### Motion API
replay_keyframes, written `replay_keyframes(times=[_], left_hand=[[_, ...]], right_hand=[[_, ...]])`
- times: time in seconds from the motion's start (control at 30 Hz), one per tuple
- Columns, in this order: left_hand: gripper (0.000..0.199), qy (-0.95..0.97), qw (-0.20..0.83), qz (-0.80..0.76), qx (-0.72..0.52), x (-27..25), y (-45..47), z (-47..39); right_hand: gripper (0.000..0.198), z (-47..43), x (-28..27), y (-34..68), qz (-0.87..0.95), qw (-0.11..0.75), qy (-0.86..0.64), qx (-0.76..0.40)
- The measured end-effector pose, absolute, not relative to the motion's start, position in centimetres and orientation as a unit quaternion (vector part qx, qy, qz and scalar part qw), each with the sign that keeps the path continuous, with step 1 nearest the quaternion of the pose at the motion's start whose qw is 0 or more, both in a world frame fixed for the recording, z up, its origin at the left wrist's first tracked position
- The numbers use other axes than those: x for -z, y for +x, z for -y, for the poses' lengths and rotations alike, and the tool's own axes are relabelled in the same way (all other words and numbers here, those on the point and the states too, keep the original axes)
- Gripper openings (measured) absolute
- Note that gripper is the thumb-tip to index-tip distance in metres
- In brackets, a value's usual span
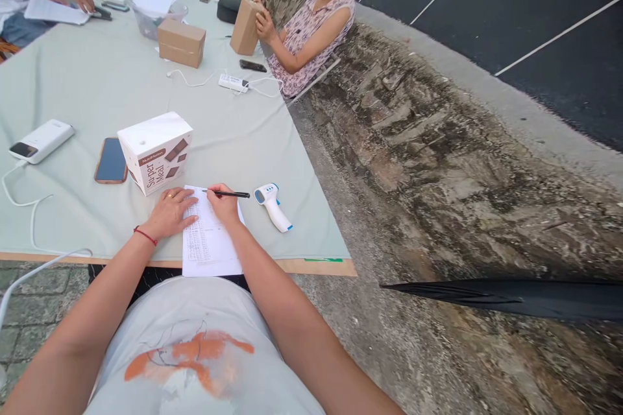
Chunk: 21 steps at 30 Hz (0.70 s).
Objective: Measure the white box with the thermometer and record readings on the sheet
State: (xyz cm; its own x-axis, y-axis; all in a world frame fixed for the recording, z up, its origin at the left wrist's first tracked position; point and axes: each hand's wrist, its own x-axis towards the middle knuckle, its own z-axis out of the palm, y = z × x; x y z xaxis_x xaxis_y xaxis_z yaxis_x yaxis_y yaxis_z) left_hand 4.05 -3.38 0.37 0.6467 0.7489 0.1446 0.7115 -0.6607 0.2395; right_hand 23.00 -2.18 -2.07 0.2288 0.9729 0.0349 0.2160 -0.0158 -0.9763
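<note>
While the right hand (224, 206) pinches a black pen (230, 194) between closed fingers, its heel rests on a printed sheet (209, 243) at the near edge of the table (97, 78). The left hand (169, 213) lies flat on the sheet's left side, fingers together and extended, holding nothing. Just behind the hands stands a white box (156, 150); a phone (111, 160) lies to its left, and a thermometer (272, 204) lies right of the pen.
</note>
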Motion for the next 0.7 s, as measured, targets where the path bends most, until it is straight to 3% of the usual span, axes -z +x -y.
replay_keyframes(times=[0.7], left_hand=[[0.046, 0.904, 0.085, -0.402, -0.122, -0.27, 3.97, 3.33]], right_hand=[[0.014, 2.30, 2.11, 22.98, 0.490, 0.500, -0.607, -0.376]])
